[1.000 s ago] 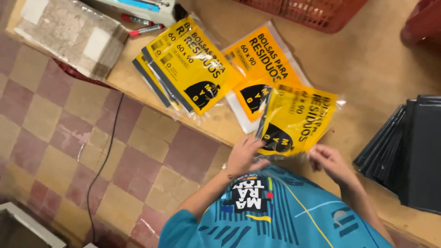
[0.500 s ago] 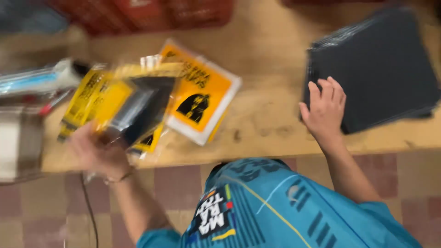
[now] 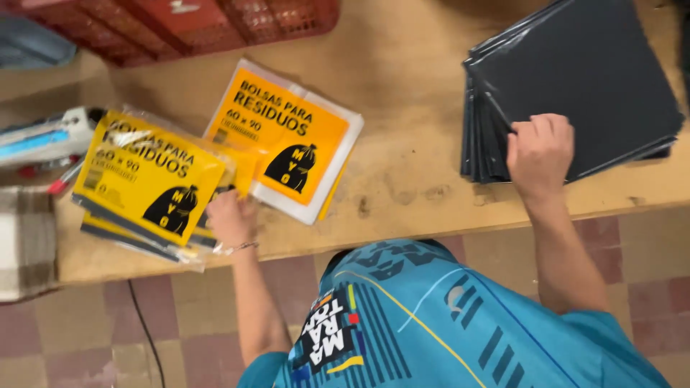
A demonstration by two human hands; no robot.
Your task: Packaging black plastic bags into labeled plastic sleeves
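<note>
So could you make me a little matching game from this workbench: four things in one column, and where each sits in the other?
Things:
1. yellow packets
2. orange packet
3. stack of dark folded bags
4. red crate

Places:
A. under the right hand, right end of the bench
B. far edge, top left
C. at the left hand, left end
D. lying alone mid-bench

Pairs: 1-C, 2-D, 3-A, 4-B
</note>
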